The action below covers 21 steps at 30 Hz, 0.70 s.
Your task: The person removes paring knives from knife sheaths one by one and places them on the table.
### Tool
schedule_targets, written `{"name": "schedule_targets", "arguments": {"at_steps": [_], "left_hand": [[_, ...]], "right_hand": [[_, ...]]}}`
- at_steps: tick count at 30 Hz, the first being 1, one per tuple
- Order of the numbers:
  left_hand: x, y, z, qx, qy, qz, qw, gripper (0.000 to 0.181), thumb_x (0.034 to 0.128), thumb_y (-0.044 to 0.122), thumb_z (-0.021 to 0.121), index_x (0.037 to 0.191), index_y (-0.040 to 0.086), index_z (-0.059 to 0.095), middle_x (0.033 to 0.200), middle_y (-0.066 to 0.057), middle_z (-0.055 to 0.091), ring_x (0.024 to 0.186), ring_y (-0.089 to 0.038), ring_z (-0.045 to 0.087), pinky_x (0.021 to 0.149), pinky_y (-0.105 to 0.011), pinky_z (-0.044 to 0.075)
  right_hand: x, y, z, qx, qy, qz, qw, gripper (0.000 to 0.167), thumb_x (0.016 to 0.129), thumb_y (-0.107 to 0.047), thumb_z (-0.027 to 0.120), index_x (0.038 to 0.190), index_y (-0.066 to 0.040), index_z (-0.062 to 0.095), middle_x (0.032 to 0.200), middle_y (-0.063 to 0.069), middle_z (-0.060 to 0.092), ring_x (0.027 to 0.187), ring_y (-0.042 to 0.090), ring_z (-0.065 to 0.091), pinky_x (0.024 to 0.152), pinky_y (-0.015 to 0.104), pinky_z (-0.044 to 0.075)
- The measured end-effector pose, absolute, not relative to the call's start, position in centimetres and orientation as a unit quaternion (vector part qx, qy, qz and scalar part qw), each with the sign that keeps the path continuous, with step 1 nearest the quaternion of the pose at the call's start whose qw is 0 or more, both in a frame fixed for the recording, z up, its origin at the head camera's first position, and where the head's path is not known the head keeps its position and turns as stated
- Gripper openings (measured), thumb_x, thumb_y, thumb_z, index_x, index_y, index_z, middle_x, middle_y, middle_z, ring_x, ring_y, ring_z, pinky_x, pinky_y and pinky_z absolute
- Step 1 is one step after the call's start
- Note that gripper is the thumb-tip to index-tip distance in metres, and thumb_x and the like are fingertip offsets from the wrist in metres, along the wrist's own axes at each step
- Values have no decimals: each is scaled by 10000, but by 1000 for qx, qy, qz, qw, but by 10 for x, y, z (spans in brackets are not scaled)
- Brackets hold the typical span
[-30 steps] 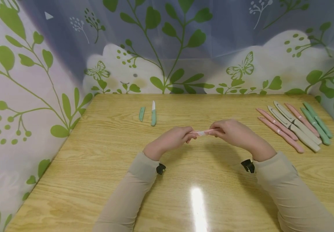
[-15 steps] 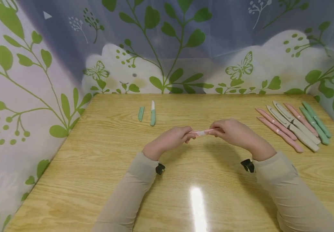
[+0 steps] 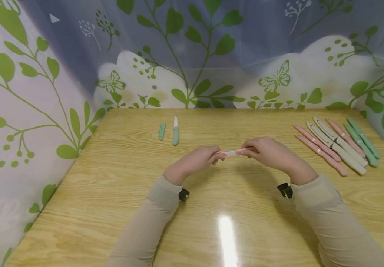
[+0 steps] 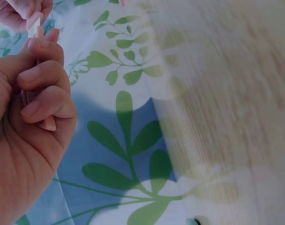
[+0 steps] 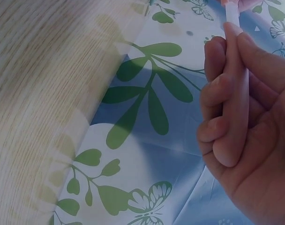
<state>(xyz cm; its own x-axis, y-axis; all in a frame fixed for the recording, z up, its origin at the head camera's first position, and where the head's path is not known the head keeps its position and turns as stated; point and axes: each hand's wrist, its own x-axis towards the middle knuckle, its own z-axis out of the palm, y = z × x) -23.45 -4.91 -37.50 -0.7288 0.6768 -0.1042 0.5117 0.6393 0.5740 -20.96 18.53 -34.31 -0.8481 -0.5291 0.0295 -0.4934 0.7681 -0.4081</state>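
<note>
Both hands hold a pink knife [image 5: 234, 103] level above the table in the head view. My right hand [image 3: 267, 151] grips its handle, with the fingers curled round it in the right wrist view. Around the pink sheath [image 4: 48, 123] at the other end curl the fingers of my left hand [image 3: 197, 159]. A short white stretch shows between the two hands. Beyond the left hand, a green-handled knife [image 3: 175, 135] with a bare white blade lies beside its separate green sheath [image 3: 162, 131]. Most of the pink sheath is hidden by the left fingers.
Several sheathed knives lie fanned out at the table's right: pink [image 3: 322, 154], cream [image 3: 348, 157] and green [image 3: 365, 148]. The wooden table [image 3: 112, 207] ends at a patterned cloth [image 3: 212, 55] behind and at the left.
The white stretch between the hands looks slightly longer now. Otherwise both hands stay nearly still, and the things on the table have not moved.
</note>
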Motion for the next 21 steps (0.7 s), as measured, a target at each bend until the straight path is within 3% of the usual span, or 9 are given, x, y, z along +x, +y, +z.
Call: {"name": "schedule_targets", "arguments": {"at_steps": [15, 21], "left_hand": [[-234, -50, -375, 333, 893, 260, 156, 336, 1045, 319, 402, 1057, 35, 580, 853, -76, 567, 645, -123, 371, 585, -225, 318], [-234, -51, -374, 332, 892, 264, 157, 335, 1046, 317, 402, 1071, 36, 584, 824, -31, 534, 654, -120, 375, 595, -223, 323]], "right_hand": [[-210, 187, -342, -263, 941, -209, 48, 183, 991, -223, 565, 933, -97, 684, 718, -9, 582, 560, 121, 420, 564, 295, 379], [-211, 187, -342, -259, 942, -208, 50, 189, 992, -227, 564, 932, -97, 686, 724, -4, 589, 562, 123, 419, 562, 295, 376]]}}
